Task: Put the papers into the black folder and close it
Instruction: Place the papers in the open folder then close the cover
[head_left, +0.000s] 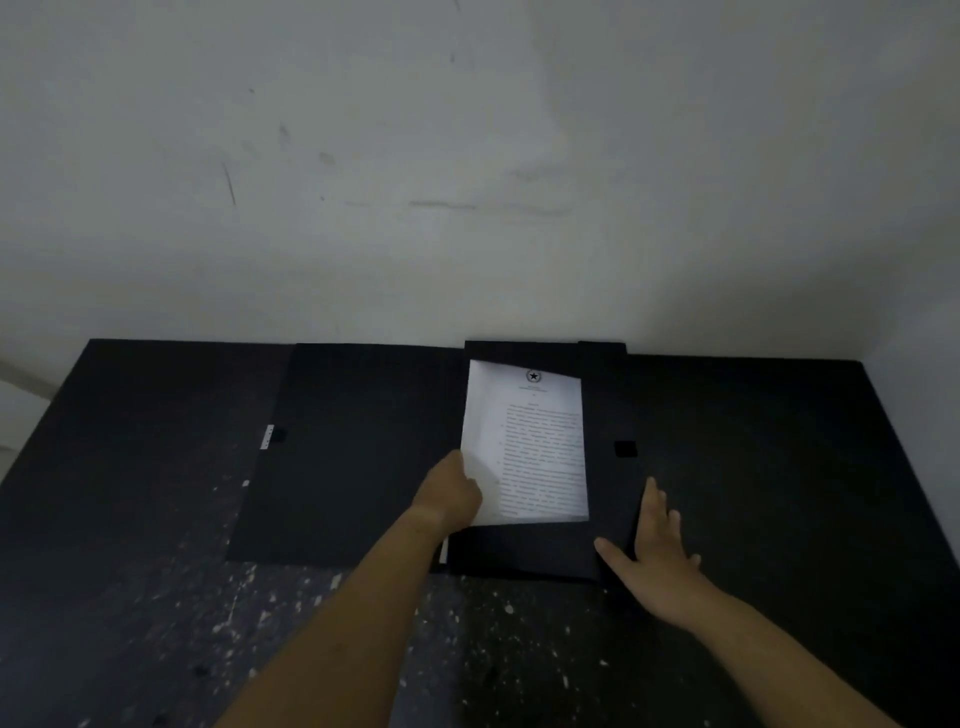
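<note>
The black folder (353, 452) lies open on the dark table, its left cover flat and its right half under the papers. The white printed papers (540, 441) lie in the right half, their top edge under a black flap and their left side lifted. My left hand (452, 491) grips the papers' lower left edge. My right hand (657, 545) rests flat, fingers spread, on the folder's lower right flap beside the papers. A small black fastener patch (625, 449) sits on the right flap.
The black table (156, 597) is flecked with white paint near me. A white wall (467, 156) rises right behind the folder. The table's right edge runs diagonally at the far right. A white label (267, 436) marks the folder's left cover edge.
</note>
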